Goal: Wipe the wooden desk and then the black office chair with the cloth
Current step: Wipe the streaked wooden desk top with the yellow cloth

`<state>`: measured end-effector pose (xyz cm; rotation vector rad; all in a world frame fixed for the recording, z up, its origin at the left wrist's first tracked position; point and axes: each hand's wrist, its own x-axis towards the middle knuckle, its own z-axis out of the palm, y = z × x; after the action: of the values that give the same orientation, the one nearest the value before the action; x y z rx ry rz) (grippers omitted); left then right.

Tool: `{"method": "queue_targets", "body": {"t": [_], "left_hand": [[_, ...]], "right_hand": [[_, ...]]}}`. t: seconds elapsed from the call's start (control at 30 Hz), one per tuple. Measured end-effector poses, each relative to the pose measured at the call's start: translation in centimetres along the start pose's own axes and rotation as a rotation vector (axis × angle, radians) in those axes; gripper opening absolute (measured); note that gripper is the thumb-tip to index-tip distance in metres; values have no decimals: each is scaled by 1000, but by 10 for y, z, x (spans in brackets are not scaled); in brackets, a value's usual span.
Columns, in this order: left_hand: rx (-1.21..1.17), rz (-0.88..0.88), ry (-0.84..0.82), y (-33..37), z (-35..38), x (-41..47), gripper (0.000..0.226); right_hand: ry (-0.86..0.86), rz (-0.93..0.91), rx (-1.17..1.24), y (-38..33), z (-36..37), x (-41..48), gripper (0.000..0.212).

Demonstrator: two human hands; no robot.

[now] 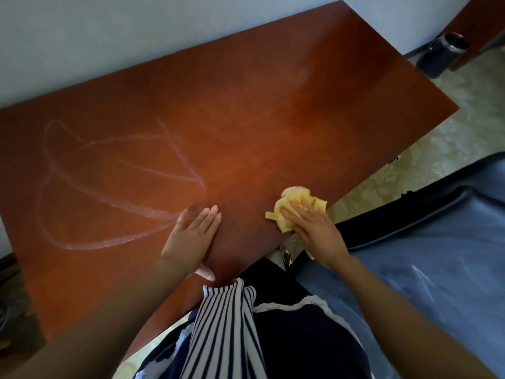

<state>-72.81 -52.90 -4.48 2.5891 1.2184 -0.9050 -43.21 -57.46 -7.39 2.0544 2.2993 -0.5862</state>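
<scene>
A dark container (442,54) stands on the patterned floor (426,149), blue fabric (437,255) lying nearer.

Dim indoor shot with low contrast overall. Soft light falls from the upper right, leaving a broad, pale sheen on the tabletop (300,86). The tabletop's left half drops off into dark red-brown. Whitish streaks (109,187) catch the light there. The yellow cloth (297,203) is the brightest spot and is slightly blown out. Both forearms (410,310) in the foreground are heavily shadowed, almost silhouettes. The left hand (191,236) has soft, smeared fingertips, while the right hand (314,228) is sharper. The wall (109,36) is flat grey-blue with no hard shadows. Wide-angle stretch tilts and bows the tabletop edges. The dark container (442,56) in the top right corner is soft and distorted.
</scene>
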Motion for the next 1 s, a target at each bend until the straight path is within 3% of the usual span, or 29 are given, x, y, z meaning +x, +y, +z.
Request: {"method": "queue_targets", "body": {"t": [0.13,0.23,0.43,0.6,0.77,0.9,1.0], "left_hand": [[2,1,1,0,-2,0,135],[1,-1,-3,1,-2,1,135],[-48,-35,9,8,4,0,137],[-145,-75,48,6,16,-7,131],[-187,-117,85,3,36,-27,124],[-173,-159,108,-9,47,-41,123],[-168,-240,113,-20,52,-46,127]], "right_hand": [[-20,183,35,46,-33,24,51],[-128,323,39,66,-56,51,53],[-302,402,-44,34,-72,107,54],[-271,171,-218,-40,-51,128,51],[-203,-71,-188,-108,-15,111,52],[-146,-272,-189,-127,1,83,50],[-218,-451,-189,-125,9,65,52]]}}
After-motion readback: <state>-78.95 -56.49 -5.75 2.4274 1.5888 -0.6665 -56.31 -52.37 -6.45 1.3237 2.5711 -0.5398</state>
